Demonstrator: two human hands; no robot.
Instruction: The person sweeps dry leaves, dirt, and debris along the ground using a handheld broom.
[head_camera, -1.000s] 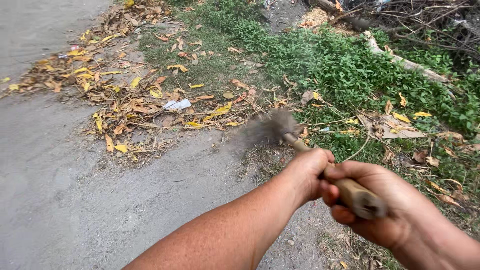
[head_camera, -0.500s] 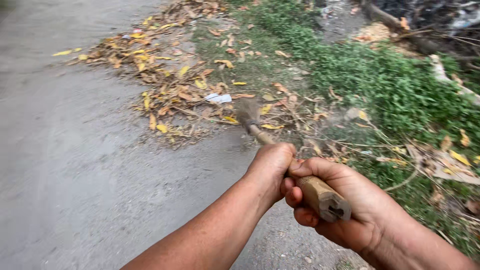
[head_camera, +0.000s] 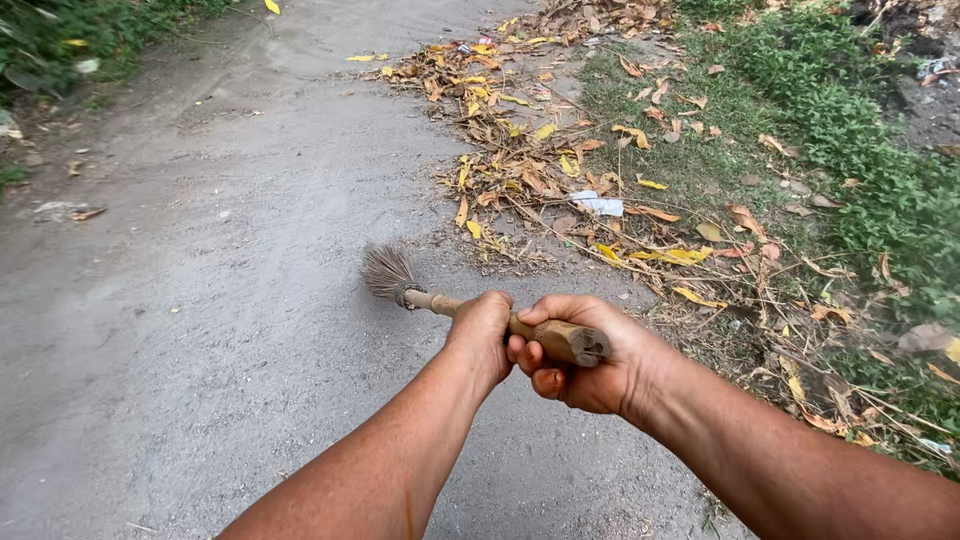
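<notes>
Both hands grip one broom (head_camera: 480, 310) by its wooden handle. The left hand (head_camera: 480, 335) is closed round the shaft further down, toward the bristles; the right hand (head_camera: 585, 355) is wrapped fully about the butt end, the cut end of the stick showing just past the knuckles. The two fists sit touching, a close two-handed hold that appears suited to swinging the stick as a lever.

The bristle head (head_camera: 388, 272), a fanned bundle of stiff grey fibres bound with a ring, points away and to the left, low over the dirt path (head_camera: 200, 330); contact with the ground cannot be confirmed.

A heap of dry yellow and brown leaves (head_camera: 520, 160) lies along the path's right margin, well apart from the bristles, with a scrap of white litter (head_camera: 600, 205) in it. Green ground cover (head_camera: 880, 180) borders the far right.
</notes>
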